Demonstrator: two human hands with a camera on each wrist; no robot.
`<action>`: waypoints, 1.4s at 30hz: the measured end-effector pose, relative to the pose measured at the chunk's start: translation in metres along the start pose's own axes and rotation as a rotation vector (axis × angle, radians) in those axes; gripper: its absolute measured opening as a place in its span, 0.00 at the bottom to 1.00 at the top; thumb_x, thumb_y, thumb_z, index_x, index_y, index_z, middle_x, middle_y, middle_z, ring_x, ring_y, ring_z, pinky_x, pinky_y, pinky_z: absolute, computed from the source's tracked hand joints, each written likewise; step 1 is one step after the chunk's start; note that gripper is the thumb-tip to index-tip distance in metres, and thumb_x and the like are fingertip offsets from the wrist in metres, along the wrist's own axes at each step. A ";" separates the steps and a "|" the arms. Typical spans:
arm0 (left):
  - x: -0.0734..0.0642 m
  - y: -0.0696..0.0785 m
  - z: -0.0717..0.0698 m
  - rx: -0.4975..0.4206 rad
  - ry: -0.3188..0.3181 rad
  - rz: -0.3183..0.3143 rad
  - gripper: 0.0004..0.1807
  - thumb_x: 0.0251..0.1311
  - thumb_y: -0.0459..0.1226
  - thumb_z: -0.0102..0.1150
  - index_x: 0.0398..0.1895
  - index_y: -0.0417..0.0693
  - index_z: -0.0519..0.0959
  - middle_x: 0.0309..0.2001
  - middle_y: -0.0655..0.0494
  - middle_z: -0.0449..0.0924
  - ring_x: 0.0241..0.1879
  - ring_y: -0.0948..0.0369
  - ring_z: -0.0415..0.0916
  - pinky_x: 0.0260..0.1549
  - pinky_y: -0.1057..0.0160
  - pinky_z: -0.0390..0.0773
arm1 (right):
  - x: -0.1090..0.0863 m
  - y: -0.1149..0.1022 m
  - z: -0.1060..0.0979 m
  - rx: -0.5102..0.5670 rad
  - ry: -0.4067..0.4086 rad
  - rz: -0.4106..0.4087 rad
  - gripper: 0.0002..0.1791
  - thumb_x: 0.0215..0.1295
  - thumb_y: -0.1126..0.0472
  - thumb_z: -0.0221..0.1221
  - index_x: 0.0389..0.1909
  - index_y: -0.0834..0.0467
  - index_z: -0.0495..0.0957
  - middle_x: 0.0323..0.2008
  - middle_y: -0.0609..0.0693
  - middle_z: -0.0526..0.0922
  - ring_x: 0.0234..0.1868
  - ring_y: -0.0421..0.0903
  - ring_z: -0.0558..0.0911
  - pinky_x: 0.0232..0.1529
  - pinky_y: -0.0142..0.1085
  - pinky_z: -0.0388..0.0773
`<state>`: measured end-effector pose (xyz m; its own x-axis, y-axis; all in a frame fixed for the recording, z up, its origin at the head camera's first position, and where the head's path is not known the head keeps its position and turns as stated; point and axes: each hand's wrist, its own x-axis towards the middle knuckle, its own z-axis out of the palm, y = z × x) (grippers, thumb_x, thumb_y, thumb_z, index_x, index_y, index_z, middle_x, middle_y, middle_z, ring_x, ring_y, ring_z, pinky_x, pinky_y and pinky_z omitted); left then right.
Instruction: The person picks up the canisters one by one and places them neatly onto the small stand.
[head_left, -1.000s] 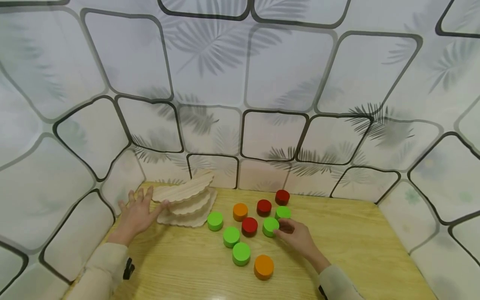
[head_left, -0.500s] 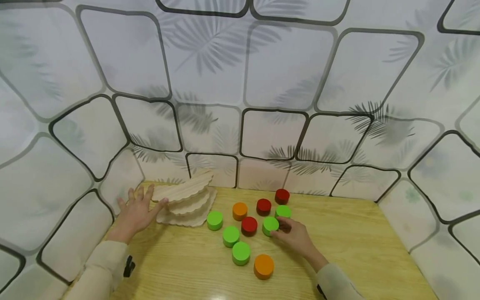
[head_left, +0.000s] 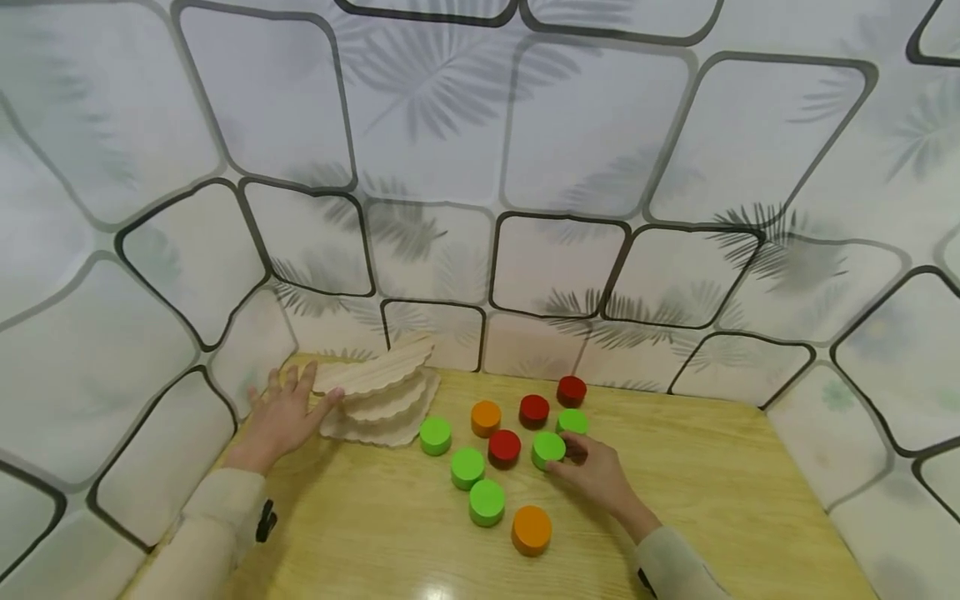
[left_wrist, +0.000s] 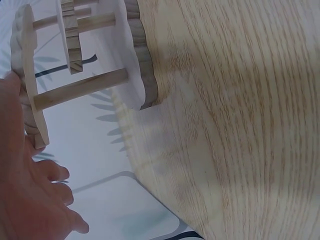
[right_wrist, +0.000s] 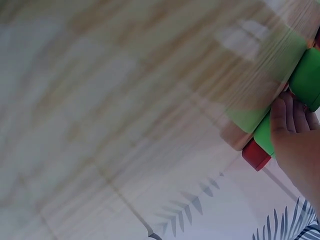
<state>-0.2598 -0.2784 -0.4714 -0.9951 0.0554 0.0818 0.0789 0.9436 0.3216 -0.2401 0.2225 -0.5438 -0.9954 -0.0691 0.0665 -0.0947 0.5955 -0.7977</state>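
A pale wooden tiered stand (head_left: 378, 429) with wavy edges and round posts (left_wrist: 82, 89) is at the back left. My left hand (head_left: 281, 421) rests at its left end, fingers straight and spread, thumb reaching along the top board. In the left wrist view, the hand (left_wrist: 32, 195) overlaps that board's end. With thumb and fingers, my right hand (head_left: 596, 475) pinches a green disc (head_left: 548, 450) among the other discs. The right wrist view has those fingers (right_wrist: 280, 115) against the green disc (right_wrist: 306, 80), with another green disc (right_wrist: 264, 135) and a red one (right_wrist: 256, 156) beyond.
Around the held disc are red discs (head_left: 504, 449), an orange disc (head_left: 486, 418) and several more green ones (head_left: 468, 468). Another orange disc (head_left: 532, 530) lies nearest the front. Patterned sheets (head_left: 562, 267) enclose the wooden table (head_left: 712, 483) at the back and sides.
The head view has shifted slightly, moving the whole scene a little right in the picture. Both hands keep their places at the stand and the green disc.
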 end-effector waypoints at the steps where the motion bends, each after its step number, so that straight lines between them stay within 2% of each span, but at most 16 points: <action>1: 0.000 0.000 0.000 -0.009 -0.006 -0.001 0.52 0.78 0.68 0.33 0.85 0.35 0.48 0.79 0.18 0.46 0.77 0.18 0.38 0.64 0.12 0.38 | 0.000 0.001 -0.001 -0.004 -0.001 -0.004 0.27 0.58 0.56 0.78 0.58 0.59 0.85 0.51 0.52 0.90 0.49 0.45 0.88 0.54 0.40 0.86; 6: 0.001 0.001 0.000 -0.041 -0.041 -0.005 0.52 0.78 0.68 0.33 0.85 0.35 0.45 0.79 0.17 0.44 0.77 0.18 0.35 0.63 0.11 0.37 | -0.001 0.003 -0.004 -0.018 -0.004 -0.015 0.27 0.59 0.56 0.78 0.58 0.59 0.84 0.51 0.53 0.90 0.49 0.45 0.88 0.53 0.41 0.86; 15: 0.001 0.002 -0.002 -0.040 -0.037 -0.004 0.52 0.78 0.68 0.33 0.85 0.35 0.45 0.78 0.16 0.46 0.77 0.18 0.35 0.64 0.12 0.38 | 0.005 -0.014 -0.009 0.007 -0.027 -0.060 0.30 0.62 0.57 0.75 0.64 0.58 0.82 0.57 0.54 0.88 0.55 0.50 0.87 0.60 0.47 0.84; 19: -0.001 0.003 -0.004 -0.026 -0.042 -0.005 0.52 0.79 0.68 0.33 0.85 0.34 0.46 0.77 0.14 0.45 0.77 0.17 0.36 0.63 0.11 0.39 | 0.009 -0.027 -0.007 0.005 -0.043 -0.083 0.30 0.63 0.55 0.75 0.65 0.58 0.81 0.57 0.53 0.88 0.57 0.51 0.87 0.60 0.48 0.84; 24: -0.003 0.005 -0.005 -0.022 -0.053 -0.016 0.52 0.78 0.68 0.33 0.85 0.36 0.44 0.78 0.15 0.44 0.77 0.18 0.34 0.64 0.12 0.38 | 0.017 -0.046 -0.003 0.017 -0.062 -0.111 0.25 0.64 0.54 0.74 0.61 0.52 0.83 0.53 0.49 0.89 0.53 0.49 0.87 0.60 0.50 0.84; 28: -0.002 0.005 -0.005 -0.021 -0.050 -0.017 0.52 0.78 0.68 0.33 0.85 0.36 0.44 0.78 0.16 0.43 0.78 0.18 0.33 0.64 0.12 0.37 | 0.026 -0.059 0.002 0.042 -0.088 -0.140 0.23 0.64 0.54 0.74 0.60 0.47 0.83 0.51 0.45 0.89 0.50 0.45 0.87 0.56 0.44 0.85; 32: -0.001 0.004 -0.003 -0.005 -0.049 -0.014 0.52 0.78 0.69 0.33 0.85 0.36 0.44 0.79 0.16 0.43 0.78 0.19 0.34 0.64 0.12 0.37 | 0.035 -0.073 0.010 0.075 -0.130 -0.167 0.25 0.65 0.55 0.74 0.62 0.50 0.82 0.53 0.47 0.89 0.50 0.46 0.88 0.54 0.41 0.86; 38: -0.002 0.002 -0.001 -0.004 -0.037 -0.005 0.54 0.76 0.69 0.38 0.86 0.38 0.45 0.79 0.17 0.44 0.78 0.19 0.35 0.65 0.12 0.38 | 0.049 -0.103 0.023 0.059 -0.122 -0.199 0.28 0.64 0.54 0.74 0.65 0.54 0.82 0.55 0.51 0.89 0.53 0.53 0.87 0.58 0.49 0.84; 42: -0.002 0.001 -0.002 0.004 -0.021 0.000 0.54 0.75 0.70 0.40 0.85 0.38 0.46 0.79 0.17 0.45 0.78 0.19 0.37 0.65 0.13 0.39 | 0.060 -0.121 0.034 0.063 -0.139 -0.235 0.26 0.65 0.54 0.73 0.64 0.53 0.82 0.54 0.50 0.88 0.55 0.50 0.86 0.62 0.50 0.82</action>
<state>-0.2572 -0.2780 -0.4696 -0.9961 0.0619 0.0621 0.0785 0.9450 0.3174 -0.2876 0.1193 -0.4640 -0.9344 -0.3105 0.1747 -0.3168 0.4997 -0.8062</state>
